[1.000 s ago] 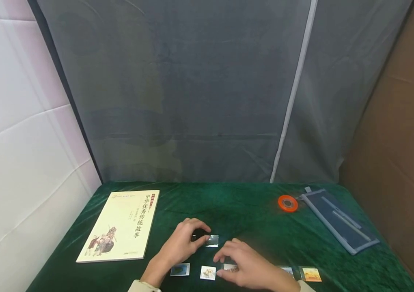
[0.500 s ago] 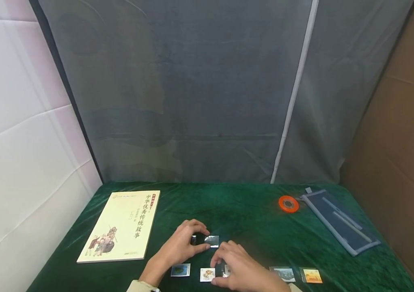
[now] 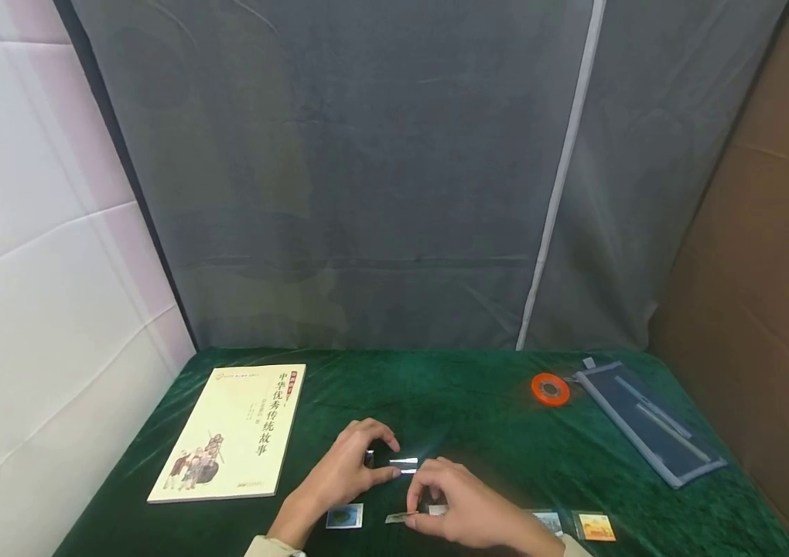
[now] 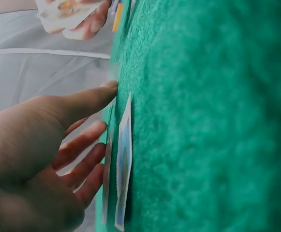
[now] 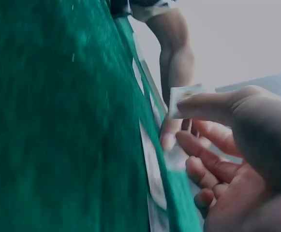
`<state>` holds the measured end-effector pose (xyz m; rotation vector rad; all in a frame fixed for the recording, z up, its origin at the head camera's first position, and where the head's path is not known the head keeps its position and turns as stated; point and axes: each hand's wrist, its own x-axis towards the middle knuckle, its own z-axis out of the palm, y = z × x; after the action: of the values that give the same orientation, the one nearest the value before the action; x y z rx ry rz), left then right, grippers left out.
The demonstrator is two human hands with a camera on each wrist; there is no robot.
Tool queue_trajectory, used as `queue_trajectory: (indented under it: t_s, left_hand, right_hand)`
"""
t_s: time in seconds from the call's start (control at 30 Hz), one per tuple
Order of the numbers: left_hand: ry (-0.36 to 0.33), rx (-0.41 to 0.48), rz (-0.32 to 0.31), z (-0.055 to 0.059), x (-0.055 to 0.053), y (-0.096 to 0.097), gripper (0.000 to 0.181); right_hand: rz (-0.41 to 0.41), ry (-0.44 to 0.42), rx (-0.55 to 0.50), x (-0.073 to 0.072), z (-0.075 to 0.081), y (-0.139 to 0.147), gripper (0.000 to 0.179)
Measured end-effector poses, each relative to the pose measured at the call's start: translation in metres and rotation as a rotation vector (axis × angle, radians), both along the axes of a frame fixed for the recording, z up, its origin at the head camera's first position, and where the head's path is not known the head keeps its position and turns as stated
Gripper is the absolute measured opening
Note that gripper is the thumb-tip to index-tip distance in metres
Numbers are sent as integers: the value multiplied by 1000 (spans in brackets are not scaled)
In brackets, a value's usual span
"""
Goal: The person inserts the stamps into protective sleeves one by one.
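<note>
My right hand (image 3: 467, 509) pinches a small postage stamp (image 3: 396, 517) between thumb and forefinger, tilted just above the green cloth. The left wrist view shows that stamp (image 4: 65, 10) pale, with an orange-brown picture. My left hand (image 3: 347, 466) rests on the cloth, thumb and forefinger spread beside a small shiny clear piece (image 3: 404, 462); another shiny bit shows between its fingers. Nearer me lies a blue stamp (image 3: 344, 516), with a white perforated edge in the left wrist view. Another pale stamp (image 3: 438, 510) is partly hidden behind my right hand.
Right of my right hand lie a greyish stamp (image 3: 548, 522) and a yellow-orange stamp (image 3: 596, 527) in the same row. A cream book (image 3: 230, 433) lies left. Back right are an orange round disc (image 3: 550, 389) and a blue zip pouch (image 3: 648, 424).
My right hand has shifted slightly left, taken hold of the pale stamp that lay flat on the cloth, and tilted it up. My left hand stays almost still.
</note>
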<state>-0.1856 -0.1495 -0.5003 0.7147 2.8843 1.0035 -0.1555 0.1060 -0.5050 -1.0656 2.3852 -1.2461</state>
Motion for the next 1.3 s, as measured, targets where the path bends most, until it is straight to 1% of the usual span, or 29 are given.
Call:
queue_trajectory:
  t_s: [0.07,0.13,0.27,0.3,0.43,0.53,0.6,0.67,0.73,0.83,0.93,1.1,1.3]
  left_hand:
    - [3,27,0,-3,-1,1,19]
    - [-13,75,5,-5,-2,2,16]
    - [-72,227,35,-7,1,9,9]
    - [-90,267,43,-7,1,11,9]
    - [-129,387,89,-3,6,21,14]
    - [-138,433,144,1,10,28,17]
    - [-143,454,185,5,13,32,17]
    - [-151,479,216,8,15,36,15]
    - [-153,498,230,10,17,39,13]
    - [-149,515,232,12,17,42,13]
    - [-144,509,233,11,17,44,13]
    - [-136,505,232,11,17,45,12]
    - [-113,498,230,10,16,46,14]
  right_hand:
    - [-15,-25,-62,-5,-1,7,9]
    - [-50,-57,-115,-9,-3,16,10]
    - [-151,-123,-177,-18,-6,31,13]
    - [-178,-128,-192,-20,-6,34,13]
    - [-278,-140,-251,-29,-4,43,11]
    - [-356,-141,-300,-33,-1,47,11]
    - [-381,-132,-332,-35,1,49,11]
    - [-384,-128,-362,-35,2,49,11]
    - [-367,-124,-381,-35,3,49,11]
    - [-343,-127,-392,-34,4,48,9]
    - [-333,-141,-404,-33,5,48,9]
    - [-335,-168,-418,-32,6,50,10]
    - [-351,-224,-391,-30,7,51,12]
